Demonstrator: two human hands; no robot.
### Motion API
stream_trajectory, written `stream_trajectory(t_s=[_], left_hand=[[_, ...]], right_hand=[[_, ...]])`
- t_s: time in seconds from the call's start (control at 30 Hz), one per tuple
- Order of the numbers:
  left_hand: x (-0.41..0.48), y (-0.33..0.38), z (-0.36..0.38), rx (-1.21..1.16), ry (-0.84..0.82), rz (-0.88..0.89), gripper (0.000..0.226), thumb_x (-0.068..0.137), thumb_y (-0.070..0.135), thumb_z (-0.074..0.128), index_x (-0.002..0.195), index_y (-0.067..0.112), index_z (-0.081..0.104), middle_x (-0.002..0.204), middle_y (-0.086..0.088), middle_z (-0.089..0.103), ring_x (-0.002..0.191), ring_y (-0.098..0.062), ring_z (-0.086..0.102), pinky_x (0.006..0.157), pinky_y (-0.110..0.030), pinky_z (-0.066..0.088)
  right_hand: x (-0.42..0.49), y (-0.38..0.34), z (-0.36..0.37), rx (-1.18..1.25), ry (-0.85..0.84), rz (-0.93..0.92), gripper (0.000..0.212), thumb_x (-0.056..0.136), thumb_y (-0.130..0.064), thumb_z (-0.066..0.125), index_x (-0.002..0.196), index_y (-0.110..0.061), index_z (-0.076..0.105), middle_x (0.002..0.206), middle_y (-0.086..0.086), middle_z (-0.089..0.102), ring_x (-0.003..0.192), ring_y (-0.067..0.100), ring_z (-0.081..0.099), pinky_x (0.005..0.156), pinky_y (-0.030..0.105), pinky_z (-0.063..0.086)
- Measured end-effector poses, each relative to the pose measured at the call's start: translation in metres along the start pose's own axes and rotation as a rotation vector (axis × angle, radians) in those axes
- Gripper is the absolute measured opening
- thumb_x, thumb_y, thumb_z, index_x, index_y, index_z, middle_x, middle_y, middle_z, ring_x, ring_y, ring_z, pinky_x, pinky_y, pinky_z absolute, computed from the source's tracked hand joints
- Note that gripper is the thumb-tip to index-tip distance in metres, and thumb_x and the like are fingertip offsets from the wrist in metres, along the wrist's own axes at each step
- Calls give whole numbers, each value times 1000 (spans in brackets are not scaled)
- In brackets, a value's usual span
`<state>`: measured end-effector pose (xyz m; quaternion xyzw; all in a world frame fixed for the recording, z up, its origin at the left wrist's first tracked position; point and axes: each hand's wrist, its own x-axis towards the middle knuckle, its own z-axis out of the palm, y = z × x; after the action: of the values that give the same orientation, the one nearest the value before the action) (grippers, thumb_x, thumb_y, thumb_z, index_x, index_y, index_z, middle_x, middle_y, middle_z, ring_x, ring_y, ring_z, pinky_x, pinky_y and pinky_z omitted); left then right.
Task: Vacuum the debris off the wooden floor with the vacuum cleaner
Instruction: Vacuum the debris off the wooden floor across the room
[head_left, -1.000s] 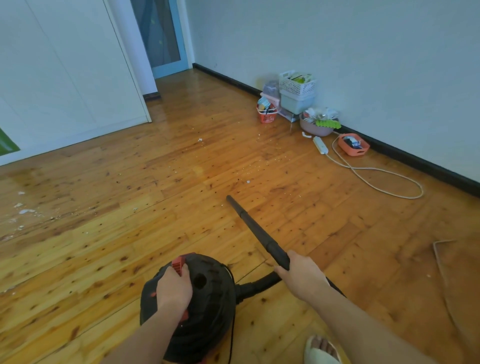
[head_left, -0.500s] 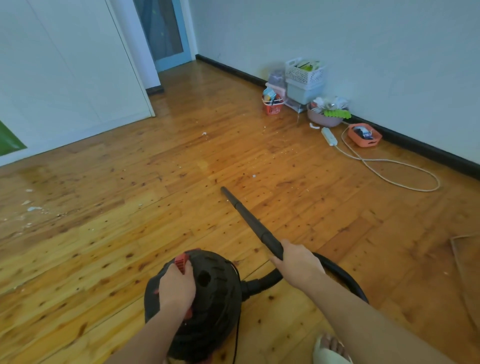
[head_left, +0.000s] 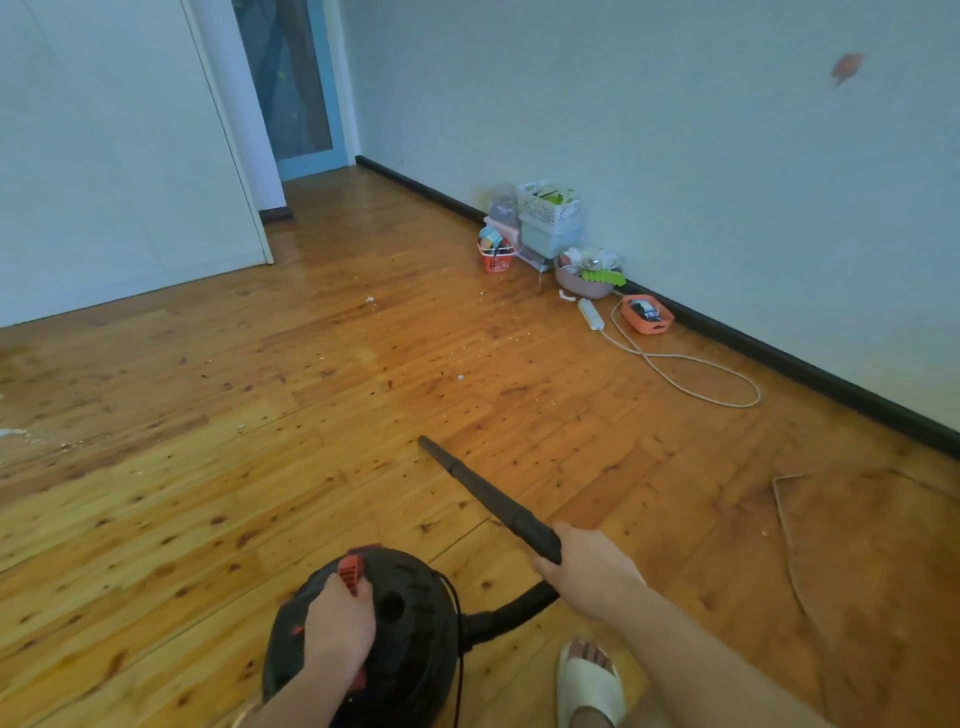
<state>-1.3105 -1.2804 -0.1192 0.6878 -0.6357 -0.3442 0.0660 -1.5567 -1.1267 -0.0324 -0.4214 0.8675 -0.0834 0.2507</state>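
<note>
vacuum (head_left: 410, 639), 6 o'clock: held by its handle (head_left: 350, 574), gripped in left hand (head_left: 337, 629), likely for carrying along. wand (head_left: 483, 493): clasped by curled fingers of right hand (head_left: 589, 571), tip aimed toward debris (head_left: 483, 338) scattered at 12 o'clock. floor (head_left: 208, 519) between is found open; cord (head_left: 675, 358) and baskets (head_left: 548, 228) are kept along the wall (head_left: 675, 156), 1 o'clock.

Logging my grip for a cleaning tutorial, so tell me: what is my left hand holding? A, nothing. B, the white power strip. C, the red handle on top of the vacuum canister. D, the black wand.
C: the left hand grips the red handle atop the black vacuum canister, while the right hand holds the wand.
</note>
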Motion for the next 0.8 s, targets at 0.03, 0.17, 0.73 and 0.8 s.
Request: stream_trajectory(t_s=[0.03, 0.17, 0.73, 0.8], left_hand=[[-7, -2, 1, 0, 2, 1, 26, 105, 35, 44, 103, 13, 58, 85, -6, 68, 73, -26, 69, 72, -38, 58], [-18, -1, 2, 7, -8, -12, 28, 106, 35, 44, 110, 12, 59, 85, -2, 66, 69, -19, 65, 55, -32, 46], [16, 65, 13, -88, 29, 28, 29, 107, 31, 46, 90, 13, 61, 77, -1, 65, 64, -13, 62, 52, -25, 41], [20, 73, 16, -81, 23, 10, 29, 107, 30, 46, 89, 13, 59, 77, -1, 64, 64, -13, 60, 52, -26, 40]], right_hand=[[-5, 1, 1, -19, 6, -3, 24, 101, -47, 57, 115, -28, 53, 91, -5, 63, 79, 12, 64, 76, 35, 61], [-12, 0, 2, -90, 46, -12, 27, 103, -49, 53, 117, -26, 53, 94, -4, 62, 83, 14, 63, 75, 33, 58], [65, 14, -25, -36, 80, 123, 25, 103, -48, 53, 116, -26, 52, 90, -5, 63, 77, 12, 64, 71, 31, 59], [71, 20, -31, -59, 94, 134, 25, 104, -48, 52, 116, -26, 52, 90, -5, 63, 77, 12, 65, 73, 34, 61]])
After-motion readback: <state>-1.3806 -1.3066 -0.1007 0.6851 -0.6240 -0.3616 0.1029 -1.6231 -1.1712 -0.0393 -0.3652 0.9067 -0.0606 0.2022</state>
